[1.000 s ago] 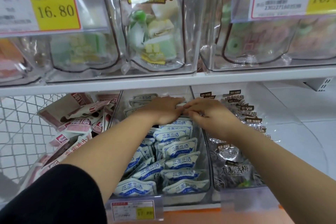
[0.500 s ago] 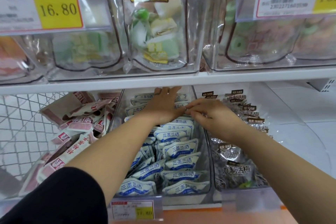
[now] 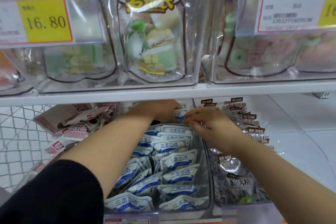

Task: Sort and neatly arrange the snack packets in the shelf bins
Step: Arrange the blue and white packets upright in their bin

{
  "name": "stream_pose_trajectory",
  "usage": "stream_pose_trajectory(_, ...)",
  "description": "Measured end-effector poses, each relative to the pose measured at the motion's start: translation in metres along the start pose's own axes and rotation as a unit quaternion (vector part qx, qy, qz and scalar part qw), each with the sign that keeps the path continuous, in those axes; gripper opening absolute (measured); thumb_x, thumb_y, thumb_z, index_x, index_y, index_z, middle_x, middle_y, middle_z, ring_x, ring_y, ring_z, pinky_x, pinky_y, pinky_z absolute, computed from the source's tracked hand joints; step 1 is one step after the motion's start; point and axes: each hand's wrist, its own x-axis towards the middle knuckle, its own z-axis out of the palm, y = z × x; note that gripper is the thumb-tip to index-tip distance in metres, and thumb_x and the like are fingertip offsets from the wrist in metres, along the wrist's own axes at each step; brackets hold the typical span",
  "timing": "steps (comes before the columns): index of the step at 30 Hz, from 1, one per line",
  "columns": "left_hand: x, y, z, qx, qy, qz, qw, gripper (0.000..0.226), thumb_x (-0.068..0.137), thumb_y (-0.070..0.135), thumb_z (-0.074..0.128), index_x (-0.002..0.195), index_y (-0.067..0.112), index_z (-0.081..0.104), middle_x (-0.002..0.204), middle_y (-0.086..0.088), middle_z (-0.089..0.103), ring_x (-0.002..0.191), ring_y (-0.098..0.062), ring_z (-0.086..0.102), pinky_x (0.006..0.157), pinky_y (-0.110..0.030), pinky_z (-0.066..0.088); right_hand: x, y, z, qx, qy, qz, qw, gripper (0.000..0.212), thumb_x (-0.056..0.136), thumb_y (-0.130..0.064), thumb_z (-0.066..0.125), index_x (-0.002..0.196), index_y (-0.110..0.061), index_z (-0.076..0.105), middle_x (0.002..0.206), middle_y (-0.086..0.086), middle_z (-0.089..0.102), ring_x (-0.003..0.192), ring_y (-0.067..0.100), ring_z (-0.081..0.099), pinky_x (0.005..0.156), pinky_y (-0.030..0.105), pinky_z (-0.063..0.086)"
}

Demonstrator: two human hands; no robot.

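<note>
Where the hands meet: at the back of the middle bin (image 3: pixel 204 160), just under the upper shelf (image 3: pixel 163 93).
Left hand (image 3: pixel 161 112): fingers curled over a blue-and-white packet (image 3: pixel 179 114), gripping it.
Right hand (image 3: pixel 212 129): fingertips pinching the same packet's right edge.
Middle bin: matching packets (image 3: pixel 174 162) in overlapping rows, front to back.
Left bin: pink packets (image 3: pixel 76 129), heaped loosely.
Right bin: dark packets (image 3: pixel 236 183), overlapping in a line.
</note>
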Motion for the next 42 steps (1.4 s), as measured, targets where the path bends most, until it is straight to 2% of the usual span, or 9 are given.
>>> stream_pose_trajectory(4, 0.002, -0.002, 0.003, 0.009, 0.015, -0.001, 1.0, 0.023, 0.092, 0.027, 0.059, 0.112, 0.017, 0.062, 0.116, -0.003, 0.061, 0.102, -0.02, 0.055, 0.082, -0.029, 0.041, 0.0, 0.002, 0.0, 0.0, 0.0, -0.004, 1.0, 0.029, 0.097, -0.021, 0.046, 0.113, -0.013, 0.069, 0.12, -0.01, 0.059, 0.109, 0.007, 0.052, 0.094, 0.024, 0.041)
stream_pose_trajectory(9, 0.002, -0.012, 0.003, -0.045, 0.02, 0.001, 0.999, 0.02, 0.093, 0.026, 0.056, 0.075, 0.019, 0.053, 0.073, 0.003, 0.055, 0.07, -0.015, 0.051, 0.061, -0.028, 0.036, -0.001, 0.002, 0.002, 0.004, -0.001, -0.001, 1.0, 0.028, 0.097, -0.022, 0.046, 0.113, -0.016, 0.069, 0.119, -0.012, 0.059, 0.11, 0.006, 0.05, 0.096, 0.026, 0.042)
stream_pose_trajectory(11, 0.004, -0.017, 0.002, -0.108, 0.002, 0.002, 0.994, 0.024, 0.093, 0.022, 0.057, 0.07, 0.022, 0.051, 0.07, 0.004, 0.053, 0.067, -0.012, 0.048, 0.065, -0.028, 0.038, -0.001, 0.002, 0.002, 0.003, 0.001, -0.001, 1.0, 0.028, 0.097, -0.023, 0.046, 0.113, -0.016, 0.069, 0.119, -0.012, 0.059, 0.111, 0.006, 0.05, 0.096, 0.025, 0.041)
stream_pose_trajectory(19, 0.012, -0.005, 0.001, -0.078, 0.013, -0.025, 0.997, 0.029, 0.096, 0.036, 0.05, 0.107, 0.009, 0.055, 0.112, -0.014, 0.059, 0.103, -0.027, 0.054, 0.08, -0.028, 0.035, 0.003, 0.004, 0.002, -0.014, 0.009, -0.01, 1.0, 0.027, 0.096, -0.023, 0.048, 0.109, -0.018, 0.07, 0.117, -0.011, 0.062, 0.108, 0.009, 0.053, 0.093, 0.026, 0.041)
stream_pose_trajectory(24, -0.016, -0.004, 0.01, -0.163, 0.153, -0.031, 0.974, 0.044, 0.097, 0.051, 0.038, 0.124, 0.022, 0.056, 0.124, -0.004, 0.061, 0.111, -0.02, 0.056, 0.091, -0.032, 0.04, 0.002, 0.002, 0.0, -0.024, -0.003, -0.012, 1.0, 0.029, 0.098, -0.022, 0.044, 0.116, -0.018, 0.067, 0.128, -0.008, 0.057, 0.118, 0.011, 0.048, 0.1, 0.025, 0.036)
stream_pose_trajectory(27, -0.035, 0.01, 0.023, -0.037, 0.136, -0.055, 0.988, 0.054, 0.1, 0.051, 0.026, 0.149, 0.031, 0.019, 0.158, -0.003, 0.018, 0.145, -0.024, 0.017, 0.116, -0.044, 0.017, -0.001, 0.0, -0.001, -0.016, 0.001, -0.008, 1.0, 0.031, 0.098, -0.022, 0.043, 0.119, -0.018, 0.065, 0.131, -0.009, 0.055, 0.121, 0.01, 0.046, 0.102, 0.024, 0.035)
stream_pose_trajectory(31, -0.037, 0.006, 0.032, 0.038, 0.042, -0.082, 0.995, 0.056, 0.098, 0.057, 0.011, 0.149, 0.039, -0.003, 0.158, 0.004, -0.017, 0.145, -0.021, -0.018, 0.117, -0.051, -0.008, -0.003, -0.003, 0.0, -0.012, 0.006, -0.01, 1.0, 0.031, 0.099, -0.018, 0.041, 0.118, -0.023, 0.066, 0.132, -0.01, 0.054, 0.122, 0.009, 0.046, 0.1, 0.023, 0.035)
stream_pose_trajectory(36, -0.029, 0.002, 0.024, 0.034, 0.027, -0.046, 0.998, 0.056, 0.1, 0.052, 0.017, 0.149, 0.038, -0.008, 0.158, 0.008, -0.017, 0.145, -0.021, -0.016, 0.116, -0.052, -0.01, -0.007, -0.007, -0.003, -0.017, -0.002, 0.002, 1.0, 0.032, 0.1, -0.021, 0.04, 0.122, -0.023, 0.062, 0.14, -0.012, 0.047, 0.127, 0.004, 0.04, 0.095, 0.011, 0.027)
stream_pose_trajectory(42, -0.104, 0.0, 0.005, -0.028, 0.065, -0.075, 0.995, 0.06, 0.098, 0.052, 0.026, 0.151, 0.028, 0.01, 0.16, -0.001, 0.009, 0.146, -0.02, 0.011, 0.119, -0.046, 0.008, -0.032, -0.039, -0.015, -0.146, -0.065, -0.037, 0.986, 0.036, 0.096, -0.039, 0.045, 0.13, -0.031, 0.054, 0.144, -0.014, 0.041, 0.134, 0.009, 0.037, 0.115, 0.033, 0.018)
